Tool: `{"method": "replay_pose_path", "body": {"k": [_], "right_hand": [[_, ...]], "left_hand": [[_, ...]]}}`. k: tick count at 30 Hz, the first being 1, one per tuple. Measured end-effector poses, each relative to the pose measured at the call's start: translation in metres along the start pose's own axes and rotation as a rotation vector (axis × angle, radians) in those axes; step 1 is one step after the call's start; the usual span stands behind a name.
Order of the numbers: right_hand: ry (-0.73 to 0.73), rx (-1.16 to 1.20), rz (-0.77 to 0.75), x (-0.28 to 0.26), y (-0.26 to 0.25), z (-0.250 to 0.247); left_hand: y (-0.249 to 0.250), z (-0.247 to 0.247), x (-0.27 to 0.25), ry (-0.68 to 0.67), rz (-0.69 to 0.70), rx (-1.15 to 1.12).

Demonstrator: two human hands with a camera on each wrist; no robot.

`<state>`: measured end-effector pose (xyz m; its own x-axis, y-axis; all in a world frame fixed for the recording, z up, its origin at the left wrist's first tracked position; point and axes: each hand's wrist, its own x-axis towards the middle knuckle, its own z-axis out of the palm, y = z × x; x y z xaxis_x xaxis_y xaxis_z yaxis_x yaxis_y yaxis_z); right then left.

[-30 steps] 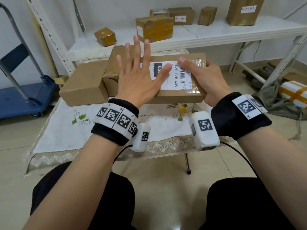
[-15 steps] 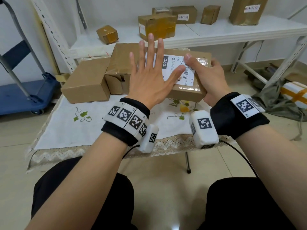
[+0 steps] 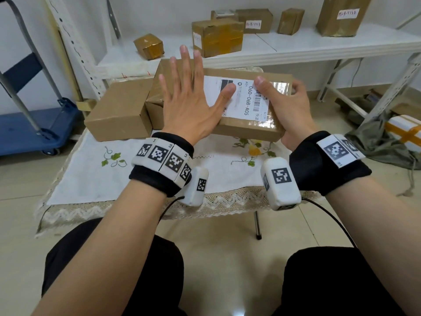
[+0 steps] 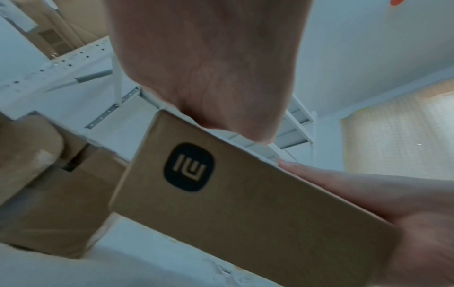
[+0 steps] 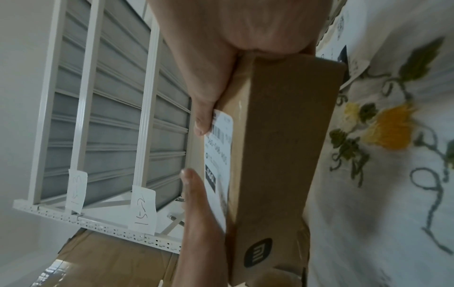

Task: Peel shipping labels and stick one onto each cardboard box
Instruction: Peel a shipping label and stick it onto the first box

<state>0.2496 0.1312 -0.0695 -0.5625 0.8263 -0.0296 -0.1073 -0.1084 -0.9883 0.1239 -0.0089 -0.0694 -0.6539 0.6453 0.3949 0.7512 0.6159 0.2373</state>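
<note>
A flat brown cardboard box [image 3: 248, 128] is held tilted just above the table, with a white shipping label [image 3: 248, 96] stuck on its top face. My left hand [image 3: 191, 96] lies flat on the label's left part, fingers straight and spread, thumb on the paper. My right hand [image 3: 287, 106] grips the box's right end, thumb on the barcode and fingers round the far edge. The left wrist view shows the box's side [image 4: 245, 203] with a black logo. In the right wrist view the label [image 5: 218, 147] runs along the box [image 5: 282, 145].
A plain box [image 3: 118, 115] and a taped box [image 3: 157, 87] stand at the left on the table's embroidered white cloth [image 3: 114, 179]. Behind, a white shelf [image 3: 296, 49] carries several boxes. A blue cart [image 3: 29, 128] stands at left, a wrapped parcel [image 3: 405, 131] on the floor at right.
My left hand slid to the right over the label and came back towards its left part. The box has turned a little in my right hand's grip.
</note>
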Motion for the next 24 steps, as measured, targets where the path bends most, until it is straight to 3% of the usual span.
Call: {"method": "replay_pose_path", "body": {"k": [6, 15, 19, 24], "right_hand": [[-0.024, 0.029, 0.036, -0.002, -0.005, 0.004], [-0.034, -0.001, 0.034, 0.001, -0.003, -0.003], [-0.043, -0.039, 0.014, 0.0, -0.002, -0.007], [-0.073, -0.015, 0.005, 0.001, -0.012, -0.013]], "left_hand": [[0.028, 0.007, -0.007, 0.021, 0.134, 0.044], [-0.008, 0.001, 0.004, -0.026, 0.032, -0.02], [-0.014, -0.009, 0.008, -0.179, -0.098, -0.252], [-0.037, -0.025, 0.017, -0.293, -0.324, -0.79]]}}
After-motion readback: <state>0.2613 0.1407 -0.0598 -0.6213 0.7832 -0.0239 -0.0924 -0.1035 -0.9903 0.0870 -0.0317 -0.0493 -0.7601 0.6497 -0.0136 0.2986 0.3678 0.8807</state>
